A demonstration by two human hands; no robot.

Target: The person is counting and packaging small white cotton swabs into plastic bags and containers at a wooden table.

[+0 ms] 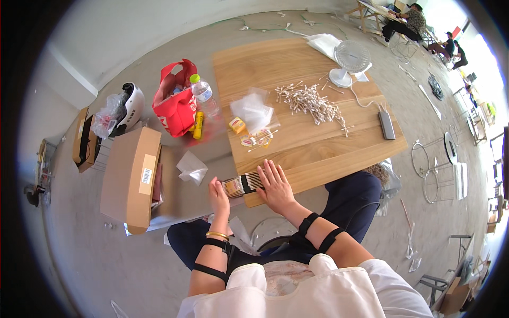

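Brightly lit from two o'clock, blown out to white there, dimmer toward nine. Looks sharpest around the centre, across the brown wood-grain rectangular tabletop [318,155]. Bends the smooth pale-grey wall [139,38] at eleven o'clock, softens outward and blackens at the rim.

A pale wooden surface [313,164] spreads beneath and beyond the right hand's fingers [272,172]. Grey floor [95,249] surrounds it. A plain whitish wall [159,32] rises well beyond the fingers and to their left. Far to their right stands a round stool [450,148]; farther off, beyond and right, a trestle table [377,8]. Bright white light [493,66] glares along the right side.
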